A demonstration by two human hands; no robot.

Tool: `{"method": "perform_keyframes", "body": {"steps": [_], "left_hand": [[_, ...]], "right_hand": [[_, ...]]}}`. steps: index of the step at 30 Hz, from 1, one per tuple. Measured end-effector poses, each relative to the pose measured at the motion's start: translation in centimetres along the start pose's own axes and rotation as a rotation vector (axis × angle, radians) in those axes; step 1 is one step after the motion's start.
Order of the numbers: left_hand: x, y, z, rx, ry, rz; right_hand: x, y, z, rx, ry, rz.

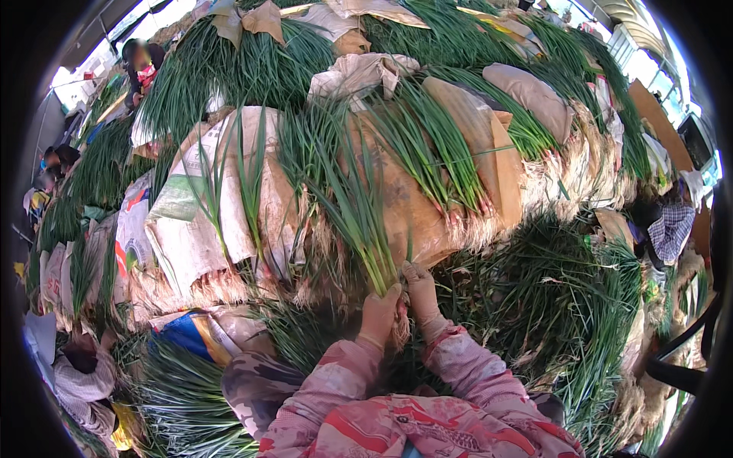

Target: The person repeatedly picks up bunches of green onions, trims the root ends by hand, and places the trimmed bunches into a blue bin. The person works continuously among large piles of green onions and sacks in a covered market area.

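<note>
My left hand (378,313) is wrapped round the lower stems of a bunch of green onions (360,233). Their long leaves point away from me, and pale, reddish roots (400,330) hang out below the fist. Right beside it, my right hand (421,294) is closed near the stem bases; a thin green leaf stands up just beyond its fingers, but what those fingers pinch is hidden. Ahead, smaller bunches of green onions (439,164) lie on a brown sheet (397,217), roots toward me.
A big heap of green onions, partly covered with whitish sacks (263,130), rises in front. Loose leaves (534,305) pile up at the right, and more onions (191,397) lie at lower left. Other people sit at the left edge, one in a grey sleeve (84,389), and at the right.
</note>
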State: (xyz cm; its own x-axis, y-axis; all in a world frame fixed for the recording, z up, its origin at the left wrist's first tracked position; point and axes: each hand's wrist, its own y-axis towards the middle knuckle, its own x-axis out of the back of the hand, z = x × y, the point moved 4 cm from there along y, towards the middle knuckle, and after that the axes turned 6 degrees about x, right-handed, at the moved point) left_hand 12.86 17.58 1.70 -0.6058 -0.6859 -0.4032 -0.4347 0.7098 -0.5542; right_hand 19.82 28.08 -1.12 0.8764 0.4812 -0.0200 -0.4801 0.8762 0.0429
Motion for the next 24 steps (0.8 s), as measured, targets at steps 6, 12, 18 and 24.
{"method": "perform_keyframes", "body": {"steps": [6,12,18,24], "left_hand": [[1.0,-1.7,-1.0,0.201,-0.1,0.294],[0.4,-1.7,-0.9,0.066,0.007,0.084],[-0.2,-2.9,-1.8,-0.073,0.199,-0.012],[-0.3,-2.3,-2.9,-0.199,0.173,-0.003]], "right_hand": [[-0.6,-0.5,4.6,-0.476,0.354,0.339],[-2.3,-0.4,7.5,-0.316,0.415,-0.026],[-1.0,0.5,8.8,-0.154,0.482,-0.239],[9.2,5.2,0.4,0.204,-0.872,0.358]]}}
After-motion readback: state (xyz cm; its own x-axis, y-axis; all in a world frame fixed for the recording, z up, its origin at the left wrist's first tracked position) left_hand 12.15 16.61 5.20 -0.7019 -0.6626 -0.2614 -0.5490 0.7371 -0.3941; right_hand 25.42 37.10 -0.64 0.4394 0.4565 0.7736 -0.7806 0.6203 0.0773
